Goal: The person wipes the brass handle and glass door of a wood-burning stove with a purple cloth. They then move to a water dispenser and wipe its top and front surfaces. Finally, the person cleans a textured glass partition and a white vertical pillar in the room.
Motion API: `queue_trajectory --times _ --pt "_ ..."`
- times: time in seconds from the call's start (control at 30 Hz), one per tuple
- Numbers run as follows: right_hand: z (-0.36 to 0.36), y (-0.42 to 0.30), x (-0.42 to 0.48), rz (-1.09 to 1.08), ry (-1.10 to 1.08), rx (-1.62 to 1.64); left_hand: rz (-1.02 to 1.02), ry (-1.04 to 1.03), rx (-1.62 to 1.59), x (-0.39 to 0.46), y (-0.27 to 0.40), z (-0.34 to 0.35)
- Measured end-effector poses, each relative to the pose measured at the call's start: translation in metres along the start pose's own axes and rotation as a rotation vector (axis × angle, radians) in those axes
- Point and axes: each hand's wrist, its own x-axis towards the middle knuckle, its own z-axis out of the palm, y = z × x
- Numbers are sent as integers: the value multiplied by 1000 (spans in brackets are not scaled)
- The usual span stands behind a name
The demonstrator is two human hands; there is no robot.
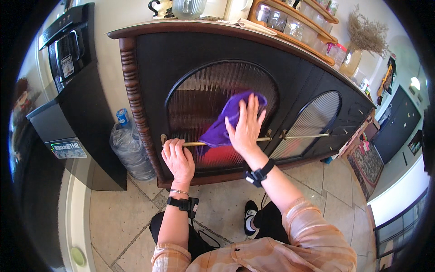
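Observation:
My right hand lies flat, fingers spread, on a purple cloth, pressing it against the arched ribbed-glass panel of a dark wooden cabinet door. The cloth's lower end hangs over the brass bar handle. At the left end of that bar, my left hand has its fingers curled over it. Something red shows through the glass below the bar. Each wrist wears a black strap with a small device.
Glass jars on a wooden rack and a vase of dried stems stand on the cabinet top. A large plastic-wrapped water bottle stands on the floor at left, beside a black water dispenser. A second arched door is to the right.

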Motion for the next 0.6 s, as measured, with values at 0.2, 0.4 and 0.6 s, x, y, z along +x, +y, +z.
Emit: queue_trajectory --times 0.2,0.4,0.6 --pt "-13 2 43 -24 131 -40 -9 1 -2 -2 -1 3" --pt "-9 15 -19 11 -55 -80 -1 1 -7 -1 1 4" --pt "-26 12 40 -8 123 -60 8 14 -1 -1 0 4"
